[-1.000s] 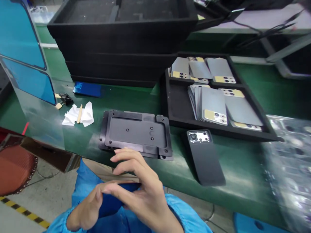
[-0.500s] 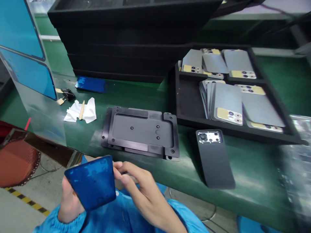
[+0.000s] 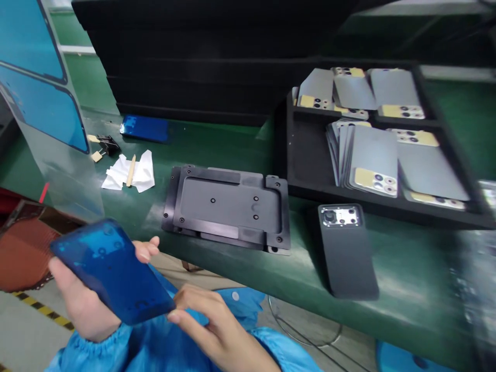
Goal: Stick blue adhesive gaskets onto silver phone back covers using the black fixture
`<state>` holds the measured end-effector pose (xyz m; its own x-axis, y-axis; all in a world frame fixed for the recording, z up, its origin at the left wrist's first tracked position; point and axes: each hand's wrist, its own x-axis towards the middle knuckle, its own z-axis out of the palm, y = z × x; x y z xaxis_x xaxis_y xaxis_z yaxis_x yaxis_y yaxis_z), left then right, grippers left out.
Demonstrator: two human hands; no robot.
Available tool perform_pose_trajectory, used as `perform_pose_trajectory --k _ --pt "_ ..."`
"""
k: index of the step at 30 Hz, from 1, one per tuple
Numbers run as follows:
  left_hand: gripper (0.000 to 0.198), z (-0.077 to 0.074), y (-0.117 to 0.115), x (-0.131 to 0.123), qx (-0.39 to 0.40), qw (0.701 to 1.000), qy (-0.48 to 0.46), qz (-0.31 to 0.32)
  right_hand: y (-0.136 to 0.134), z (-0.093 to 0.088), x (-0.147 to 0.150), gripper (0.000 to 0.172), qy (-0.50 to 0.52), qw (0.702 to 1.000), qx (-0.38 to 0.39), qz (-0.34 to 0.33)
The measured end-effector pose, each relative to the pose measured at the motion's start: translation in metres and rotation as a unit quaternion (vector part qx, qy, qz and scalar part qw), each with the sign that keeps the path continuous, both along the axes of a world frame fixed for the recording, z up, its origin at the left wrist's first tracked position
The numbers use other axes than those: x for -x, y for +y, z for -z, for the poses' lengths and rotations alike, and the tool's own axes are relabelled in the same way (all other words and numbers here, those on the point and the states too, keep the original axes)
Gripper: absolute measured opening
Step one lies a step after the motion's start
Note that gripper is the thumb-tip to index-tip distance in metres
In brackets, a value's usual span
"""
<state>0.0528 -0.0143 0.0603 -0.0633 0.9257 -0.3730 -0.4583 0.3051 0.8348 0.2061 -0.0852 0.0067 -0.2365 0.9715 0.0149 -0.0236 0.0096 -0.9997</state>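
Observation:
My left hand (image 3: 83, 305) is closed round a blue phone-shaped panel (image 3: 110, 268), held flat below the bench's front edge. My right hand (image 3: 211, 323) sits beside the panel's near corner, its fingertips touching that corner and nothing in its grasp. Both arms wear blue sleeves. On the green bench lies a black fixture plate (image 3: 228, 206) with a phone-shaped recess. To its right rests a dark phone back cover (image 3: 349, 253) with a camera cut-out.
A black tray (image 3: 306, 170) at the right holds several grey back covers with yellow camera labels. Stacked black trays (image 3: 194, 67) stand behind. A white wipe with a stick (image 3: 129, 173), a clip (image 3: 106, 144) and another blue panel (image 3: 145, 128) lie at left. Blue film sheets (image 3: 39, 98) stand far left.
The blue panel came up from between my hands and moved left, turning flat in my left hand. My right hand slid from the panel's top edge to its lower corner.

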Motion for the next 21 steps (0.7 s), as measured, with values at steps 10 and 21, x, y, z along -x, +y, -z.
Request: perform_pose_trajectory --k 10,21 --pt "0.089 0.011 0.0 0.001 0.084 0.99 0.03 0.108 0.001 0.01 0.009 0.047 0.016 0.996 -0.048 0.078" --pt "0.072 0.036 0.004 0.022 -0.243 0.888 0.349 0.175 0.002 0.018 0.003 0.043 0.02 0.98 -0.075 0.183"
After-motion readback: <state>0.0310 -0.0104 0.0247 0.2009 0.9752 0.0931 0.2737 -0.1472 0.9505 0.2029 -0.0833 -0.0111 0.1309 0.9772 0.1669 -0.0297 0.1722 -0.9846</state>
